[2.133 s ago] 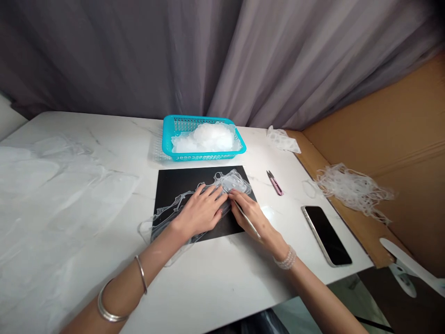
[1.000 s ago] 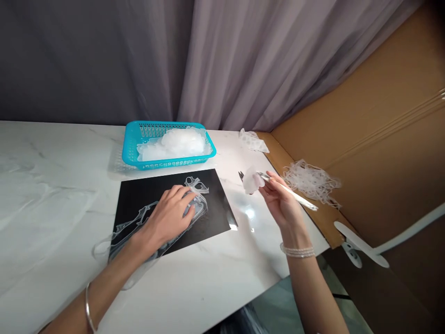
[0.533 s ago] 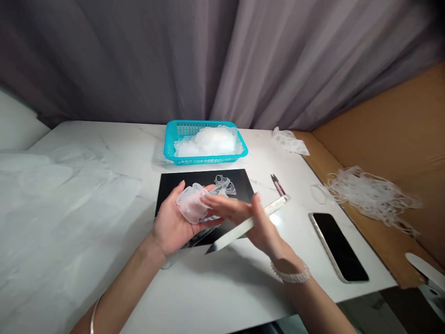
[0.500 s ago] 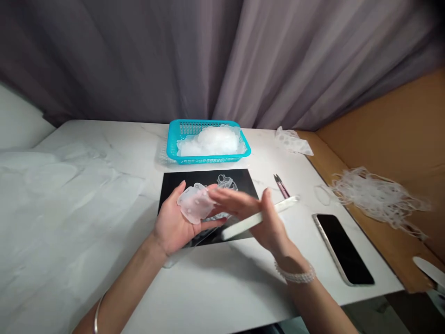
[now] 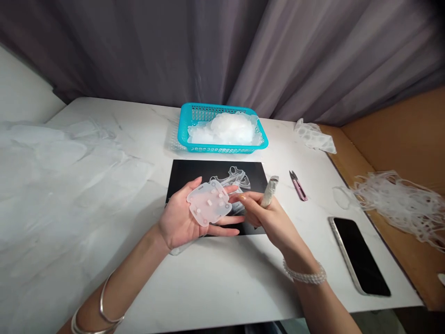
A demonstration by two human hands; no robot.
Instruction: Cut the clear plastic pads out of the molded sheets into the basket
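My left hand (image 5: 184,213) is palm up with its fingers stretched out, and a translucent, wavy-edged silicone pad (image 5: 205,208) rests across the palm and fingers. Small raised studs and rings show on the pad. My right hand (image 5: 267,218) is closed around a slim, pen-like tool (image 5: 269,191) with a white-wrapped handle; its working tip is hidden. The right fingertips are at the pad's right edge; whether they touch it I cannot tell. Beneath the hands lies a black mat (image 5: 186,169), with clear cut-out sheet scrap (image 5: 239,177) on it.
A turquoise basket (image 5: 222,148) of translucent pieces stands behind the mat. Pink thread snips (image 5: 298,186) and a phone (image 5: 359,255) lie to the right. Stringy offcuts (image 5: 399,197) pile up by the cardboard (image 5: 413,134). Clear sheets (image 5: 69,185) spread over the left side.
Earlier my left hand pressed the sheet on the mat. My right hand lifted a pad away, which came onto my left palm. Since then the right hand has drawn back and turned its tool upward.
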